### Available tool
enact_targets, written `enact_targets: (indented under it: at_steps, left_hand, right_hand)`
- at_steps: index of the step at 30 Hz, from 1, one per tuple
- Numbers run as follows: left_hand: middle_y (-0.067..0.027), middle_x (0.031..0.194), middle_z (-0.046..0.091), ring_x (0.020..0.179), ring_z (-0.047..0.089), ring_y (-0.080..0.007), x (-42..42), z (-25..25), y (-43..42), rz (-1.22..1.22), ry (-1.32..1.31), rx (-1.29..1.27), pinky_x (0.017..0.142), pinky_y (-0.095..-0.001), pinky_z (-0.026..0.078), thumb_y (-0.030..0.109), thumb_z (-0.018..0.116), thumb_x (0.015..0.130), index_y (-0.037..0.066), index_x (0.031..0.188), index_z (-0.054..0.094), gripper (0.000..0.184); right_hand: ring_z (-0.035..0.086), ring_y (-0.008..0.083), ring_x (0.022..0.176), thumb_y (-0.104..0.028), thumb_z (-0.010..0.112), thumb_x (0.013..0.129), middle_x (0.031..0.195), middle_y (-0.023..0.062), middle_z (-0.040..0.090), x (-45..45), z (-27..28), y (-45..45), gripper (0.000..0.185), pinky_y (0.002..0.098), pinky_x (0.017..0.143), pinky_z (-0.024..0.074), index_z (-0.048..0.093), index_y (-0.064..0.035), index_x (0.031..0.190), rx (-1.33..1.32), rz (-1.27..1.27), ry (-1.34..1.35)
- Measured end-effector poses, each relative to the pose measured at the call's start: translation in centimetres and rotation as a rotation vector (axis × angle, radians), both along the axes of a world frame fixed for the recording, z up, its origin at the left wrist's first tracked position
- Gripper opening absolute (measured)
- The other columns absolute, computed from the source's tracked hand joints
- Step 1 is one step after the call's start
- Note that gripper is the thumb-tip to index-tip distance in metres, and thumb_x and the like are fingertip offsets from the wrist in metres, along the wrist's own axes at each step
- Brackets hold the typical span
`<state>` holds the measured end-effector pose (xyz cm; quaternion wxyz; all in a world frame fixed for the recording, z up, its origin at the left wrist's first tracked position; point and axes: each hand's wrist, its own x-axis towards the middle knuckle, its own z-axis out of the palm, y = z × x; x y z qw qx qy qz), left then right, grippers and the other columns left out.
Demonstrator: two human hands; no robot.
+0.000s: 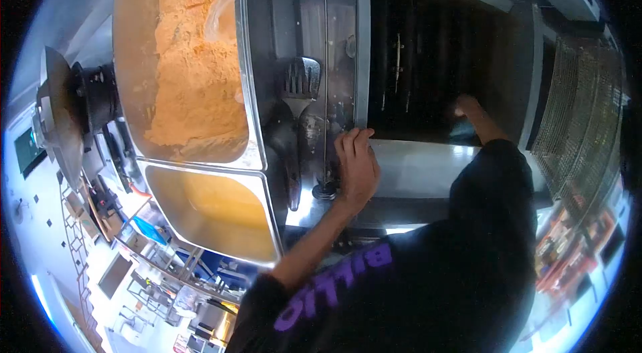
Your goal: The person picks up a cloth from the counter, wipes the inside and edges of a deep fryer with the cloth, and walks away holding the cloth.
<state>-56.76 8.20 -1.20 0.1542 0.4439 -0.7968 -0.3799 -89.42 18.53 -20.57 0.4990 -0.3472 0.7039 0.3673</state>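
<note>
Left hand: the person's left hand lies at the near end of the steel divider, fingers loosely bent, released; no tool shows in it.
Right hand: the person's right hand is over the near right part of the dark vat. The fingers look folded, but blur and shadow hide the grip, so one cannot tell whether it is clenched or grasping something.
Pale patch: a pale, bluish patch is just on the near side of the right hand; it may be cloth or only shine. If cloth, it should be light and soft, best taken by a bunched fold.
Dark vat: it lies right of the divider, beyond the steel ledge. It is probably heavy, stiff and fixed; its rim gives the safest support, though grease could make it slippery and heat is possible.
Slotted spatula: the slotted spatula lies left of the divider, blade far, handle near. It seems light and stiff; the handle is the proper place to hold.
Thin rod: the thin rod is between spatula and divider, its dark end near. It is slim and could roll; the thicker dark end offers better hold.
</note>
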Motion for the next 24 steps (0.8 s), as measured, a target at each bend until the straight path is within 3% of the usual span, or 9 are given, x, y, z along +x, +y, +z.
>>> enact_targets:
  at_steps: [5, 7, 9, 12, 14, 17, 18, 20, 24]
  left_hand:
    - [-0.0197, 0.108, 0.037, 0.104, 0.035, -0.0342, -0.4, 0.2, 0.0, 0.009, 0.002, -0.035, 0.089, -0.0421, 0.033, -0.006, 0.040, 0.085, -0.005, 0.107, 0.044, 0.023]
    - [-0.0197, 0.108, 0.037, 0.104, 0.036, -0.0341, -0.2, 0.3, 0.2, 0.006, -0.029, -0.040, 0.089, -0.0420, 0.032, -0.006, 0.040, 0.085, -0.005, 0.107, 0.044, 0.022]
    - [-0.0196, 0.107, 0.038, 0.104, 0.036, -0.0339, -0.5, 0.7, -0.1, 0.015, -0.022, -0.011, 0.090, -0.0424, 0.032, -0.005, 0.039, 0.086, -0.005, 0.108, 0.043, 0.022]
    - [-0.0193, 0.107, 0.038, 0.103, 0.038, -0.0336, -0.2, 0.1, -0.1, 0.001, -0.059, -0.046, 0.090, -0.0423, 0.032, -0.004, 0.039, 0.086, -0.005, 0.108, 0.043, 0.022]
    - [-0.0193, 0.107, 0.039, 0.103, 0.038, -0.0337, -0.4, 0.0, 0.2, 0.006, -0.051, -0.068, 0.090, -0.0421, 0.032, -0.004, 0.039, 0.087, -0.005, 0.108, 0.043, 0.022]
    - [-0.0191, 0.107, 0.039, 0.102, 0.038, -0.0337, -0.5, -0.1, -0.5, 0.012, -0.050, -0.063, 0.089, -0.0418, 0.033, -0.005, 0.040, 0.086, -0.005, 0.109, 0.043, 0.023]
    - [-0.0191, 0.107, 0.038, 0.102, 0.038, -0.0337, -0.3, 0.1, 0.0, 0.014, -0.043, -0.026, 0.089, -0.0417, 0.033, -0.005, 0.041, 0.086, -0.005, 0.109, 0.043, 0.023]
    - [-0.0191, 0.106, 0.039, 0.102, 0.038, -0.0336, -0.2, -0.3, 0.7, 0.018, -0.037, -0.032, 0.089, -0.0419, 0.033, -0.006, 0.042, 0.085, -0.005, 0.109, 0.043, 0.024]
    - [-0.0193, 0.106, 0.039, 0.101, 0.039, -0.0336, -0.1, 0.3, -0.2, -0.009, -0.025, -0.048, 0.089, -0.0427, 0.032, -0.008, 0.043, 0.082, -0.004, 0.109, 0.043, 0.027]
  right_hand:
    - [0.052, 0.0294, 0.108, -0.033, 0.052, 0.077, 0.121, 0.0136, 0.054, 1.3, 12.5, -6.5, 0.042, 0.0414, 0.092, 0.0407, 0.060, -0.0108, 0.112, -0.129, 0.053, -0.126]
    - [0.054, 0.0320, 0.105, -0.026, 0.050, 0.076, 0.116, 0.0146, 0.056, -0.7, 12.3, -8.1, 0.041, 0.0395, 0.089, 0.0422, 0.056, -0.0112, 0.114, -0.393, 0.143, -0.357]
    - [0.053, 0.0339, 0.105, -0.024, 0.046, 0.077, 0.116, 0.0164, 0.055, -0.7, 13.4, -11.7, 0.040, 0.0396, 0.091, 0.0410, 0.056, -0.0116, 0.114, -0.665, -0.039, -0.210]
    - [0.048, 0.0278, 0.115, -0.020, 0.045, 0.078, 0.124, 0.0149, 0.051, 1.2, 10.5, -21.0, 0.050, 0.0439, 0.092, 0.0427, 0.046, -0.0177, 0.128, -0.660, -0.118, 0.048]
    - [0.050, 0.0291, 0.113, -0.023, 0.045, 0.081, 0.120, 0.0160, 0.053, 1.6, 5.1, -23.1, 0.046, 0.0482, 0.087, 0.0453, 0.049, -0.0141, 0.125, -0.734, -0.037, 0.228]
    - [0.051, 0.0318, 0.111, -0.027, 0.047, 0.082, 0.118, 0.0163, 0.054, 3.2, 5.1, -25.7, 0.041, 0.0508, 0.078, 0.0491, 0.055, -0.0112, 0.119, -0.589, 0.064, 0.352]
    - [0.051, 0.0318, 0.111, -0.027, 0.047, 0.082, 0.118, 0.0163, 0.054, 3.6, 5.6, -25.5, 0.041, 0.0508, 0.078, 0.0491, 0.055, -0.0112, 0.119, -0.575, 0.075, 0.337]
    - [0.056, 0.0312, 0.104, -0.031, 0.039, 0.088, 0.115, 0.0210, 0.055, 2.9, 7.0, -25.6, 0.038, 0.0398, 0.085, 0.0469, 0.059, -0.0096, 0.112, -0.554, 0.003, 0.255]
    - [0.057, 0.0302, 0.102, -0.025, 0.037, 0.088, 0.112, 0.0187, 0.057, 2.3, 0.4, -23.2, 0.036, 0.0386, 0.086, 0.0461, 0.059, -0.0054, 0.110, -0.530, 0.198, 0.101]
